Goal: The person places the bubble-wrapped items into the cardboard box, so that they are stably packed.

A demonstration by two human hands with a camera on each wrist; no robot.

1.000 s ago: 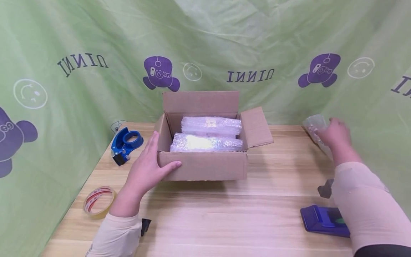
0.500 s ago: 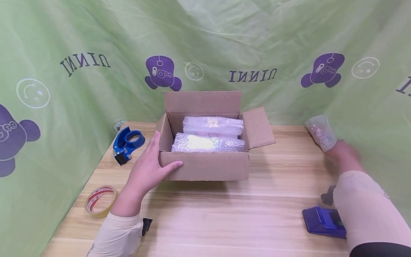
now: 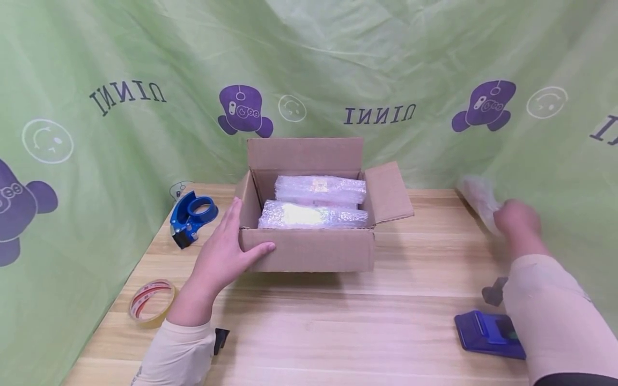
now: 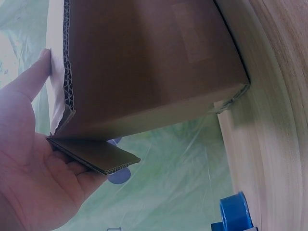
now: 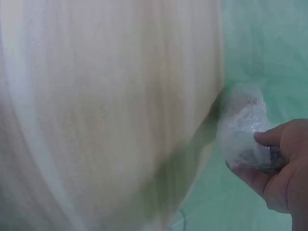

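My left hand [image 3: 222, 257] rests on the near left corner of an open cardboard box [image 3: 309, 251]. Its thumb lies on the front wall and its straight fingers run along the left side; the left wrist view has a flap [image 4: 98, 153] over the fingertips. Inside the box, two bubble-wrapped packages [image 3: 313, 214] lie one behind the other. At the table's far right, my right hand [image 3: 519, 222] holds a bubble-wrapped bundle [image 5: 243, 127], thumb on its near side and fingers beneath. Blur softens the bundle in the head view, and its contents are hidden by the wrap.
A blue tape dispenser [image 3: 185, 220] stands left of the box on the wooden table [image 3: 338, 332]. Nearer lies a clear tape roll [image 3: 140, 303]. A dark blue object [image 3: 483, 335] sits partly under the right sleeve. Green curtain [image 3: 415, 48] encloses the back and sides.
The right hand first drew the bundle back toward the near right, then shifted slightly and the bundle tipped and blurred. The left hand and the box have stayed in place.
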